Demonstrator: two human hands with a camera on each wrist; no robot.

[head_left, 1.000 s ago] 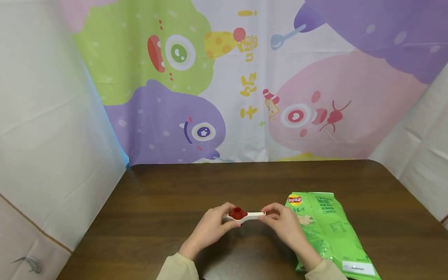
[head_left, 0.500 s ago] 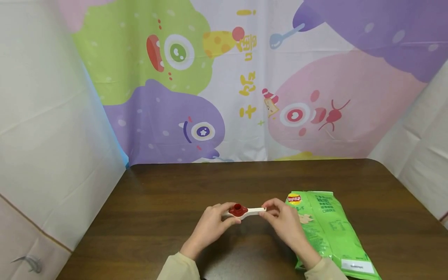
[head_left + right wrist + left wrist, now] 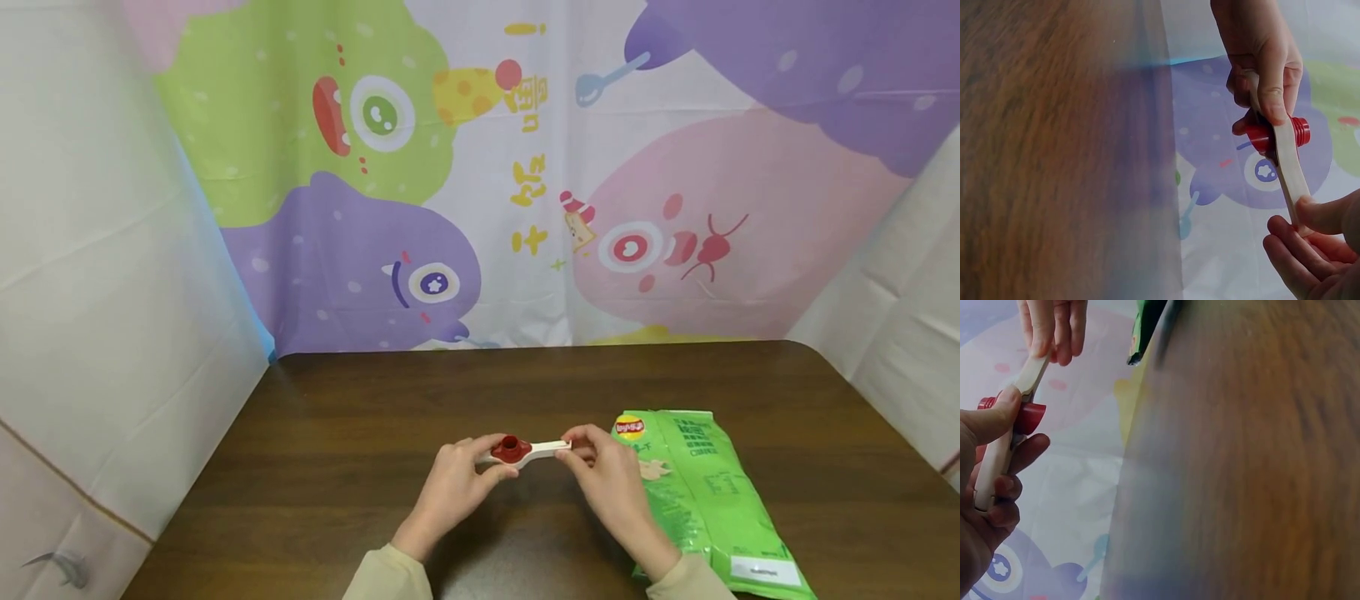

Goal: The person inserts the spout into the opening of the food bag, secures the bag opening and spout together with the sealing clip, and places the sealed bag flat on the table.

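A long white bag clip [image 3: 546, 451] with a red threaded spout [image 3: 512, 450] at its middle is held up over the table between both hands. My left hand [image 3: 454, 490] grips the spout half, thumb on the near side and fingers behind, as the left wrist view also shows. The clip's far end is pinched by my right hand [image 3: 611, 482], between thumb and fingertips. In the right wrist view the white bar [image 3: 1291, 164] runs from one hand to the other, the spout sticking out on both sides. Whether the clip's two bars are parted is too small to tell.
A green chip bag [image 3: 716, 492] lies on the brown wooden table [image 3: 337, 433], to the right and partly under my right forearm. A cartoon-printed curtain [image 3: 517, 308] hangs behind the table's far edge. Pale cloth walls [image 3: 97, 250] stand at both sides.
Both hands and the clip have risen slightly, and the spout's mouth faces more toward the head camera. My right fingertips have shifted a little up at the clip's end.
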